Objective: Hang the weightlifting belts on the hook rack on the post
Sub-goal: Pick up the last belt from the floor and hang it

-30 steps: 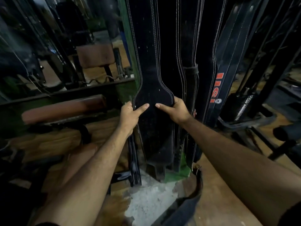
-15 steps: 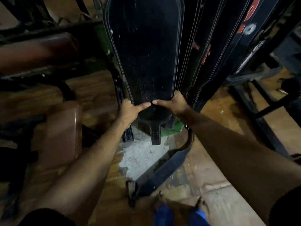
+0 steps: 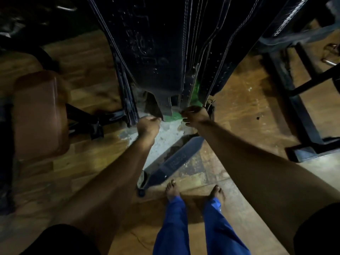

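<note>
Several black weightlifting belts hang side by side against the green post (image 3: 195,91). The widest, the front hanging belt (image 3: 152,52), tapers to a narrow end just above my hands. My left hand (image 3: 148,124) is curled at that belt's lower left tip, thumb and fingers pinching its edge. My right hand (image 3: 194,115) sits with curled fingers just under the bottom ends of the belts to the right; whether it holds one is unclear. One more black belt, the floor belt (image 3: 174,161), lies on the ground between my hands and my bare feet. The hook rack is out of view.
A brown padded bench (image 3: 40,115) on a black frame stands at the left. A black metal machine frame (image 3: 301,111) runs along the right. The floor is wood-pattern with a bare concrete patch (image 3: 165,133) at the post's base.
Both hands have slid down the front hanging belt from its narrow waist to its bottom tip. The view has tilted down, and my feet and the floor belt now show.
</note>
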{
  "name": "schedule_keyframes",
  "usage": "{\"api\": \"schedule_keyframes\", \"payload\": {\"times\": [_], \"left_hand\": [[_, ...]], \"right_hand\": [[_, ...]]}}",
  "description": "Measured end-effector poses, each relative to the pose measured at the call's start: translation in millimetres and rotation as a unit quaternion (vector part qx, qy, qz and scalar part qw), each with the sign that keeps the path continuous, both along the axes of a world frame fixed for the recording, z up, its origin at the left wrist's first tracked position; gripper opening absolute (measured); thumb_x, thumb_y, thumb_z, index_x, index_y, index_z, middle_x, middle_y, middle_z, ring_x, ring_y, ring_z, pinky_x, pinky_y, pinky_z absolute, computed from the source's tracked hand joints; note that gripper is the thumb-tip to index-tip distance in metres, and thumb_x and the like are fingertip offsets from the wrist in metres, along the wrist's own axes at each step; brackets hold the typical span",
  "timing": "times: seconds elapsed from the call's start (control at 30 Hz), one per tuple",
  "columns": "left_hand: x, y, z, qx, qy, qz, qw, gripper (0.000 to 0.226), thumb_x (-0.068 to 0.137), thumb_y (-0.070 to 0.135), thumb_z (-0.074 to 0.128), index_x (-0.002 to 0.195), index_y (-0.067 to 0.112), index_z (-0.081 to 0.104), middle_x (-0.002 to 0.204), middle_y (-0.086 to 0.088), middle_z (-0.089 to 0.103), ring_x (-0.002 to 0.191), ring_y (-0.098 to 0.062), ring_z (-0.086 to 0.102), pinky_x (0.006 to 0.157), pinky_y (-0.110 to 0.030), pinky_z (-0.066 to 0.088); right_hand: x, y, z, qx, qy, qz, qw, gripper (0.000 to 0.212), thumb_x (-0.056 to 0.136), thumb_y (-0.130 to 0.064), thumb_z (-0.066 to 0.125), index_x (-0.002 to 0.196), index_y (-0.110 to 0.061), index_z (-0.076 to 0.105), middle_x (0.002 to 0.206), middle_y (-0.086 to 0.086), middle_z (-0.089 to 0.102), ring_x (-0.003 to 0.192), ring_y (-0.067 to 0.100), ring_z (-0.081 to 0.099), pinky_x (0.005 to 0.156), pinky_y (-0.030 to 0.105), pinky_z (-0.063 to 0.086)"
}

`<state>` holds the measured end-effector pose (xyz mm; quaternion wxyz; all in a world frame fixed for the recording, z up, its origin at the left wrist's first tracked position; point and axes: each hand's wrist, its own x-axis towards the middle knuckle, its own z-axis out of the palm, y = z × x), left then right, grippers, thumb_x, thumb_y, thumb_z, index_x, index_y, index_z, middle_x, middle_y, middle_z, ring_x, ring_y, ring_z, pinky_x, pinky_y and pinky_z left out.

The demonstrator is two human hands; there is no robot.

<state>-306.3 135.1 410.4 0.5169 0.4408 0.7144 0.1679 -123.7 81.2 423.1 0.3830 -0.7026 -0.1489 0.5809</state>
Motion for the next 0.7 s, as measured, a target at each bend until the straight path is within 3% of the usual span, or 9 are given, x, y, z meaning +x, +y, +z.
{"api": "schedule_keyframes", "payload": {"times": [0.07,0.17,0.23,0.3,0.47,0.53,0.6,0.63,0.7], "left_hand": [[12.1,-14.5,0.0,-0.003,-0.016,-0.042,0.999,0.023,0.09,0.013,0.07,0.068,0.014,0.067,0.074,-0.012,0.07,0.071,-0.024,0.066,0.07,-0.035,0.052],[41.7,-30.4,-1.0,-0.007,-0.05,-0.104,0.993,0.015,0.094,0.011,0.066,0.088,0.001,0.073,0.08,-0.014,0.07,0.071,-0.023,0.063,0.065,-0.027,0.05],[65.9,-38.7,-16.3,-0.018,-0.06,-0.142,0.988,0.019,0.098,0.013,0.061,0.094,-0.003,0.072,0.079,-0.013,0.068,0.068,-0.019,0.06,0.055,-0.02,0.047],[91.5,-46.6,-47.3,-0.035,-0.062,-0.185,0.98,0.021,0.1,0.012,0.057,0.087,0.002,0.071,0.076,-0.012,0.066,0.065,-0.018,0.058,0.052,-0.018,0.045],[157.1,-67.6,-169.7,-0.07,-0.02,-0.278,0.958,0.029,0.098,0.011,0.059,0.072,0.022,0.066,0.081,-0.007,0.07,0.082,-0.026,0.064,0.077,-0.04,0.054],[182.8,-75.7,-221.8,-0.067,-0.001,-0.311,0.948,0.014,0.097,0.009,0.061,0.087,0.012,0.07,0.096,-0.012,0.071,0.089,-0.022,0.062,0.075,-0.029,0.051],[204.0,-83.8,-282.0,-0.064,0.014,-0.326,0.943,0.011,0.094,0.002,0.064,0.104,0.004,0.068,0.1,-0.014,0.066,0.093,-0.021,0.058,0.061,-0.011,0.044],[212.8,-87.1,-312.8,-0.069,0.023,-0.339,0.938,0.017,0.092,-0.002,0.064,0.108,0.004,0.064,0.101,-0.016,0.063,0.096,-0.023,0.059,0.058,-0.009,0.041],[223.2,-90.0,-376.2,-0.08,0.052,-0.366,0.926,0.035,0.091,-0.003,0.065,0.124,0.003,0.058,0.117,-0.02,0.064,0.11,-0.03,0.061,0.073,-0.017,0.047]], "right_hand": [[5.0,-6.5,2.2,-0.016,0.038,-0.022,0.999,0.011,0.099,-0.004,0.056,0.09,-0.004,0.062,0.07,0.005,0.065,0.051,0.017,0.054,0.052,0.025,0.036],[18.4,-23.1,-8.9,-0.032,0.025,-0.018,0.999,0.024,0.099,-0.004,0.058,0.077,-0.01,0.065,0.055,-0.002,0.066,0.04,0.01,0.055,0.048,0.024,0.037],[32.5,-38.3,-28.6,-0.04,0.01,-0.007,0.999,0.018,0.098,-0.01,0.061,0.082,-0.015,0.066,0.07,0.0,0.067,0.049,0.008,0.062,0.051,0.025,0.047],[52.8,-58.1,-58.2,-0.049,-0.021,-0.018,0.998,0.008,0.095,-0.014,0.063,0.088,-0.016,0.065,0.083,0.004,0.068,0.069,0.014,0.067,0.067,0.03,0.057],[104.4,-106.0,-162.7,-0.09,0.004,-0.079,0.993,0.017,0.099,-0.016,0.058,0.083,-0.018,0.06,0.082,0.003,0.064,0.071,0.017,0.062,0.071,0.032,0.052],[123.3,-116.2,-220.8,-0.106,0.015,-0.106,0.989,0.015,0.1,-0.018,0.058,0.085,-0.015,0.06,0.08,0.002,0.063,0.069,0.016,0.06,0.067,0.03,0.05],[140.7,-120.6,-283.1,-0.125,0.026,-0.129,0.983,0.009,0.101,-0.019,0.058,0.096,-0.011,0.057,0.079,0.005,0.059,0.064,0.016,0.056,0.063,0.029,0.045],[148.0,-121.5,-313.7,-0.129,0.034,-0.137,0.982,0.007,0.101,-0.018,0.058,0.101,-0.012,0.056,0.078,0.005,0.057,0.064,0.016,0.053,0.062,0.029,0.042],[158.2,-121.7,-374.4,-0.139,0.045,-0.139,0.979,0.007,0.102,-0.019,0.056,0.105,-0.013,0.055,0.08,0.005,0.056,0.066,0.016,0.052,0.065,0.03,0.043]]}}
